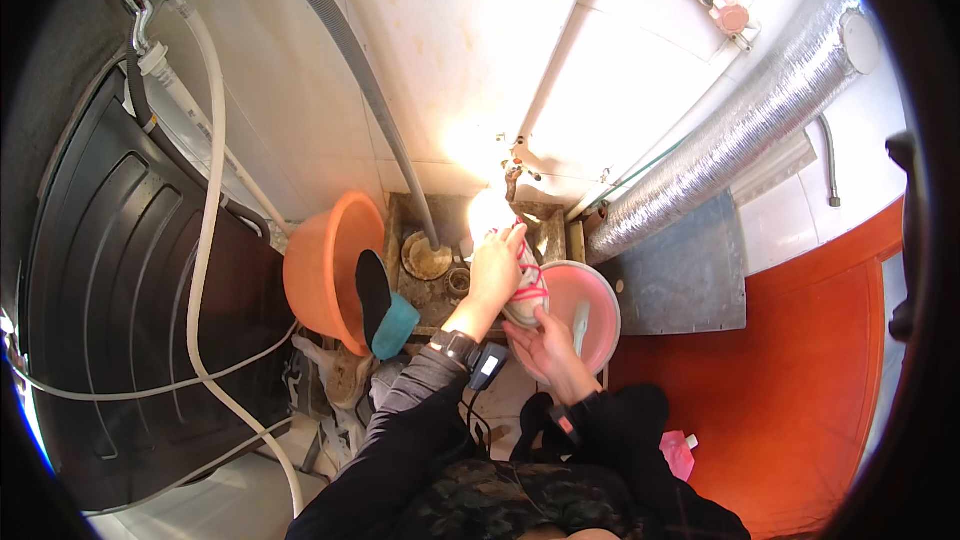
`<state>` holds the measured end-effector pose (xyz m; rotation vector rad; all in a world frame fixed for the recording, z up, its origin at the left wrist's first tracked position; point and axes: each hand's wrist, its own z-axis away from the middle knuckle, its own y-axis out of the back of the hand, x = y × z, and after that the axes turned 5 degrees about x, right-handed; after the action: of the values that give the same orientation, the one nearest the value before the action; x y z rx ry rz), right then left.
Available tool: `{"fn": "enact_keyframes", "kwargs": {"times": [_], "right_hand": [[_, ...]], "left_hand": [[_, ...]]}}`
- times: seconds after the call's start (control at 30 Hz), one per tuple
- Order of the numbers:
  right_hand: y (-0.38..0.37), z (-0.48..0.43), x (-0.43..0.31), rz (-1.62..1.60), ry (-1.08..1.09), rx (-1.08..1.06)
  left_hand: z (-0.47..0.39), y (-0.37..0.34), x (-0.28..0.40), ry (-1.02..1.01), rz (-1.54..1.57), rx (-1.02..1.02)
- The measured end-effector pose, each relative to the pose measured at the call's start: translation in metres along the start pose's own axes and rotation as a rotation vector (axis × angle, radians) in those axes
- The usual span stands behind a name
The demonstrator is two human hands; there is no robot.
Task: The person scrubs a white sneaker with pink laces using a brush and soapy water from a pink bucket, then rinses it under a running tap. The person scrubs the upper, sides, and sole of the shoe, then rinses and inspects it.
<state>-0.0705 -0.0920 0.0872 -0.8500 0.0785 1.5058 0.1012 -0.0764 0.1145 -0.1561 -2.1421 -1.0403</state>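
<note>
A white shoe (535, 277) with pink laces is held over the edge of a concrete sink (469, 202), its upper end washed out by glare. My left hand (495, 270) grips it around the middle, across the laces. At the toe, my right hand (551, 345) cups the shoe between thumb and fingers. Just below is a pink basin (559, 281) with a pale rim, and a light-coloured handle (580, 322) stands in it. To the left, a black insole (371, 285) and a teal insole (395, 326) rest at the edge of an orange tub (315, 292).
A brass tap (512, 176) juts from the tiled wall above the sink. A grey drain hose (375, 90) runs down into it. Foil ducting (727, 135) slants along the right, above a grey panel (675, 270). A black ribbed appliance panel (135, 262) and white hose (206, 240) flank the left.
</note>
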Motion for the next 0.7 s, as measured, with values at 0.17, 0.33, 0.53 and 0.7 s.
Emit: {"fn": "enact_keyframes", "kwargs": {"times": [0.17, 0.33, 0.53, 0.7], "right_hand": [[-0.002, 0.005, -0.002, 0.045, 0.201, -0.169], [-0.003, 0.020, -0.002, 0.000, 0.026, 0.017], [-0.003, 0.034, -0.009, 0.062, -0.016, 0.085], [-0.002, 0.033, -0.010, 0.113, 0.186, 0.024]], "left_hand": [[0.000, 0.000, 0.000, 0.104, 0.044, 0.030], [0.002, -0.002, 0.003, -0.037, -0.015, -0.092], [0.001, 0.001, 0.009, 0.020, 0.088, -0.026], [-0.003, 0.007, 0.014, 0.045, 0.129, 0.032]]}}
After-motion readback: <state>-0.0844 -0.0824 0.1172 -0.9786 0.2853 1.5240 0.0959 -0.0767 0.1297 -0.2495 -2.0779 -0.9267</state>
